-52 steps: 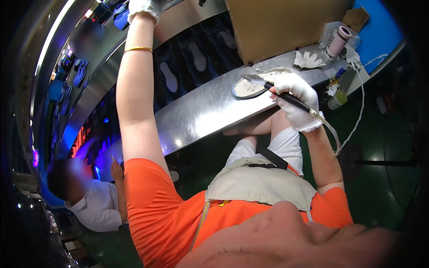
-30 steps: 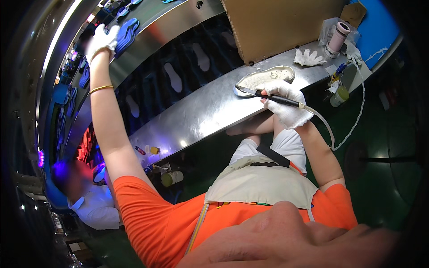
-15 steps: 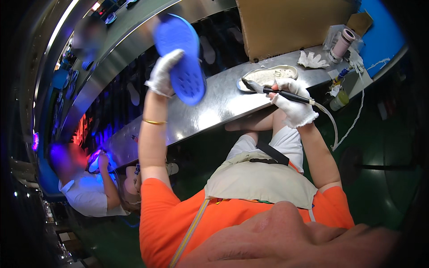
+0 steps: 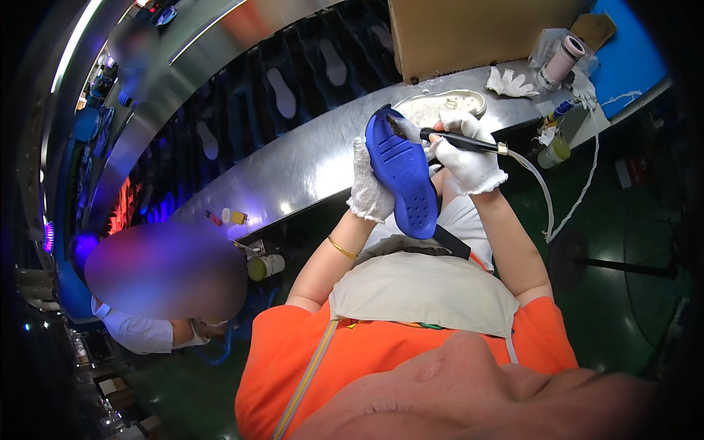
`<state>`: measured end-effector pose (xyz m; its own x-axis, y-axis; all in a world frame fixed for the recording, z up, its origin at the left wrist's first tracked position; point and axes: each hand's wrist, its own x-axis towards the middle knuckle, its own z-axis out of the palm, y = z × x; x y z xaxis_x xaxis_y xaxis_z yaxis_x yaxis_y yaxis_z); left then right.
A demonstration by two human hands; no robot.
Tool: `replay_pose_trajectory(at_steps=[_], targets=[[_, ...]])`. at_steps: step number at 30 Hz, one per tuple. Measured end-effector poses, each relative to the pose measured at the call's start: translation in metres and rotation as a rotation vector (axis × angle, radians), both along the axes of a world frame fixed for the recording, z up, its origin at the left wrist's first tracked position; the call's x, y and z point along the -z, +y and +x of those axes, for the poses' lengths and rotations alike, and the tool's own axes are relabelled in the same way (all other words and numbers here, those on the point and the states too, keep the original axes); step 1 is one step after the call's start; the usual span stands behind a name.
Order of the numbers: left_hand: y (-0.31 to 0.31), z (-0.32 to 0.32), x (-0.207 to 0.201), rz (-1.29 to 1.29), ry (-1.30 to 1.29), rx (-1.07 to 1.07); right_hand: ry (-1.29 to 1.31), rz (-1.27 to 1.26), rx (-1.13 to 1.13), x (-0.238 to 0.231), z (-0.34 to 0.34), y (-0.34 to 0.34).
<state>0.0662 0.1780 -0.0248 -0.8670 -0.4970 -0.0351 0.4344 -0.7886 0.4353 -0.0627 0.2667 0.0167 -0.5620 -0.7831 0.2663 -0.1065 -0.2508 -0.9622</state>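
Observation:
A blue shoe sole (image 4: 405,170), with small holes in its lower end, hangs tilted in front of the bench. My left hand (image 4: 369,185), in a white glove, grips its left edge; some of the fingers are hidden behind it. In my right hand (image 4: 469,163), whose white glove leaves fingertips bare, is a brush (image 4: 467,141) with a black handle and a pale tube running from its rear end. The bristles are at the sole's upper end and seem to touch it. Just behind lies a cream shoe sole (image 4: 469,103) on the metal bench, partly covered by the blue one and my right hand.
Dark sole-shaped pieces travel or lie along the belt (image 4: 242,121) beyond the bench (image 4: 293,172). A cardboard sheet (image 4: 469,37) stands at the back. A loose white glove (image 4: 511,83) and a pink bottle (image 4: 562,62) sit right. A co-worker (image 4: 139,330) is at left.
My left hand has brought the blue sole from the belt side down and right, to the brush. The brush has moved from over the cream sole onto the blue one. The co-worker has shifted.

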Motion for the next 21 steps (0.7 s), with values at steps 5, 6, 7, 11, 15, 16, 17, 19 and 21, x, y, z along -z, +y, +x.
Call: replay_pose_trajectory(at_steps=[5, 6, 7, 11, 15, 16, 17, 19, 21], targets=[[-0.006, -0.001, 0.017, 0.062, 0.066, 0.020, 0.616, -0.186, 0.055, -0.002, 0.004, -0.005], [-0.012, -0.001, 0.022, 0.081, 0.125, 0.069, 0.721, -0.186, -0.058, -0.010, 0.003, 0.000], [-0.017, -0.003, 0.026, 0.204, 0.426, 0.142, 0.798, -0.187, -0.106, -0.013, 0.006, 0.002], [-0.015, 0.001, -0.001, 0.132, -0.002, -0.049, 0.781, -0.156, -0.201, -0.008, 0.011, 0.019], [-0.007, -0.001, 0.010, 0.103, 0.003, -0.066, 0.313, -0.045, -0.073, -0.005, 0.011, 0.013], [-0.002, -0.003, 0.011, 0.129, -0.012, -0.102, 0.172, -0.030, -0.049, -0.003, 0.011, 0.008], [0.005, -0.003, 0.008, 0.057, 0.020, -0.088, 0.146, -0.031, -0.010, -0.001, 0.009, 0.004], [0.013, -0.008, 0.005, -0.059, -0.022, -0.125, 0.103, -0.082, 0.000, -0.004, 0.010, -0.002], [0.014, -0.011, 0.014, -0.085, -0.046, -0.148, 0.114, -0.061, 0.023, 0.001, 0.018, -0.007]])
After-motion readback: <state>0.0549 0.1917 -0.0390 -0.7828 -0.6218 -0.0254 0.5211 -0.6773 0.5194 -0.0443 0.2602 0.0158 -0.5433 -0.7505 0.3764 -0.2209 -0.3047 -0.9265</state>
